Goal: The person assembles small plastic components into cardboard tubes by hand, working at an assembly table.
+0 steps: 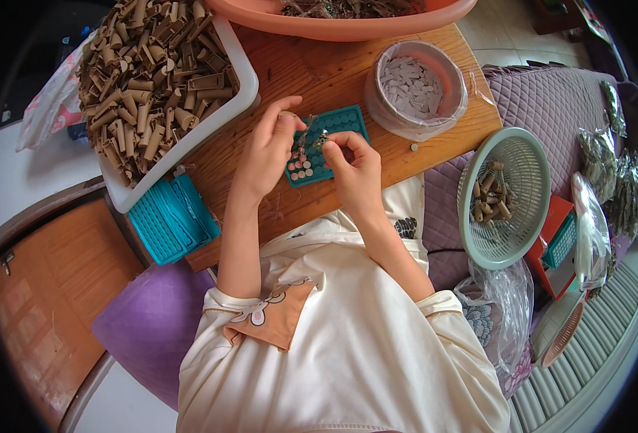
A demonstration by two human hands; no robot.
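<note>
Teal tray (348, 120) lies partly beneath the right grip (352, 167).

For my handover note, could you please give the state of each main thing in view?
Left hand: partly curled
Right hand: pinching a small shiny piece
Teal tray: partly filled
White bin: heaped full
Lined bucket: open, partly filled
Green basket: partly filled
Orange basin: open, holding contents

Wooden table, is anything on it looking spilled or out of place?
A small pale round piece lies alone on the wooden table, just nearer than the lined bucket. It looks stray, since similar pale discs sit in the teal tray.
</note>
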